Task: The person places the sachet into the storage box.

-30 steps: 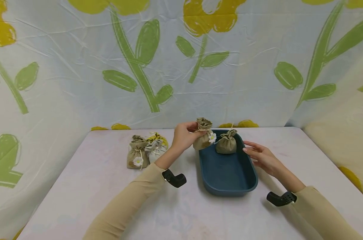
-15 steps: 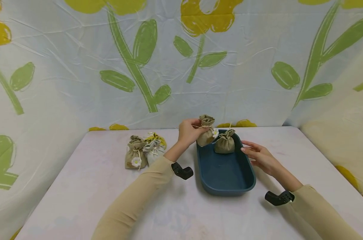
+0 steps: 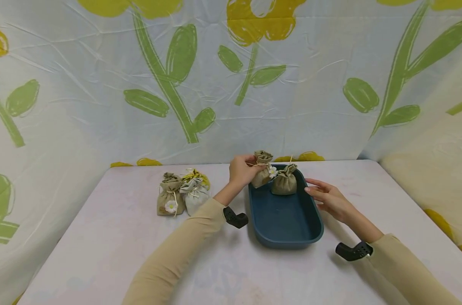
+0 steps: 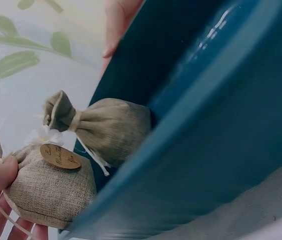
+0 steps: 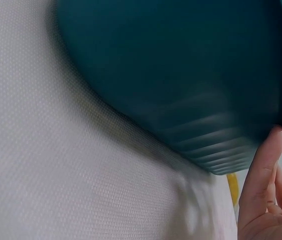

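One beige pouch [image 3: 260, 179], neck up, is pinched in my left hand [image 3: 241, 173] at the far-left corner of the blue tub [image 3: 284, 220], just left of the seated pouch [image 3: 284, 185]. My right hand [image 3: 332, 201], relaxed, touches the tub's right side.

The pale, faintly mottled table [image 3: 101, 250] carries a dark blue bin [image 3: 286, 220] right of its middle; to the left, a tan pouch [image 3: 165, 198], a pale grey pouch [image 3: 196, 198] and a yellow pouch [image 3: 201, 178] cluster closely together.
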The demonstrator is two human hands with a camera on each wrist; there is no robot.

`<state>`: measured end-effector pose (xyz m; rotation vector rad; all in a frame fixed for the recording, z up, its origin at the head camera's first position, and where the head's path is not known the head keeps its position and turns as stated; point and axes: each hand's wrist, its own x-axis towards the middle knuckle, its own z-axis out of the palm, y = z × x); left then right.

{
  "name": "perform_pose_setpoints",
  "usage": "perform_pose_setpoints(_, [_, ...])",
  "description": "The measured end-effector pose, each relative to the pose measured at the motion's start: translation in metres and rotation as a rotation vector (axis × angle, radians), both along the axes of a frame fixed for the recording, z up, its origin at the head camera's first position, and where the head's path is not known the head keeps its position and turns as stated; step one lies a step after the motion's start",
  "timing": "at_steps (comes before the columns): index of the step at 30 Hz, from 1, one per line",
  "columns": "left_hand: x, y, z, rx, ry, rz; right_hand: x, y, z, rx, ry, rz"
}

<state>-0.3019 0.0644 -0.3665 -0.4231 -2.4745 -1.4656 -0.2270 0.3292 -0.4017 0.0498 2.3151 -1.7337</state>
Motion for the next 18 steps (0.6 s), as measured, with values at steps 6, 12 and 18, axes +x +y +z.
perform_pose_setpoints(6, [-0.002,0.002,-0.006,-0.026,0.004,0.01,0.001,-0.001,0.001,0.006,0.002,0.0])
perform_pose_setpoints(12, [-0.004,0.004,-0.013,-0.064,0.002,0.005,0.0,-0.001,0.0,0.005,0.002,-0.001])
perform_pose_setpoints(18, [-0.004,0.006,-0.016,-0.076,0.012,-0.015,0.001,0.0,0.0,-0.015,0.004,0.001])
